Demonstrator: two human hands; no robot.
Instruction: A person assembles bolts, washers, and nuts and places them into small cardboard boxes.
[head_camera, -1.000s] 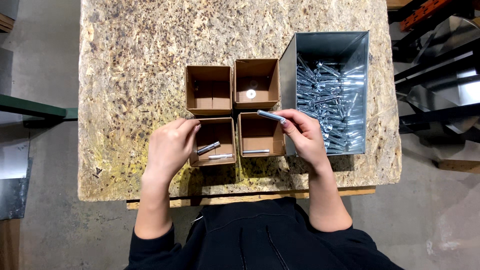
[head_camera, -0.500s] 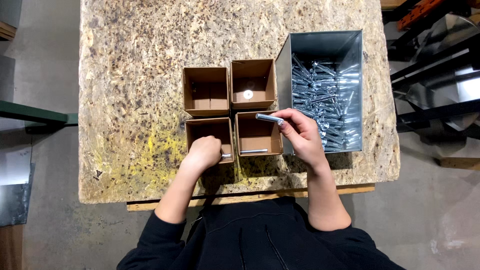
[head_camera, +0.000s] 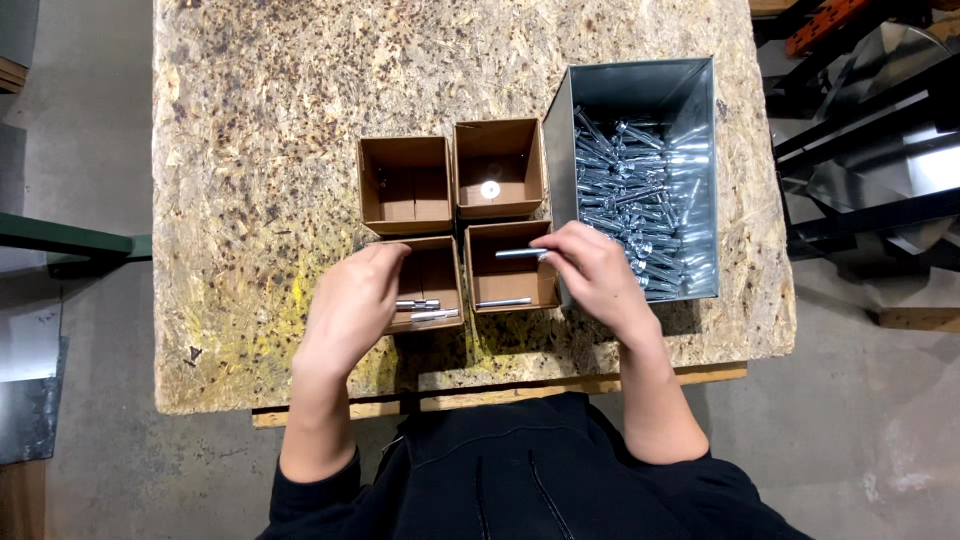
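Silver-coloured steel bolt (head_camera: 522, 254) sits pinched between the fingertips of the right hand (head_camera: 597, 275), its shaft level and poking left over the near-right small brown cardboard box (head_camera: 510, 268), where another bolt lies on the floor. Left hand (head_camera: 352, 305) rests loosely curled, holding nothing, on the rim of the near-left cardboard box (head_camera: 428, 285) with two bolts inside. Just beyond the right hand stands a grey sheet-metal bin (head_camera: 640, 180) heaped with bolts, all on a speckled chipboard tabletop (head_camera: 260, 150).
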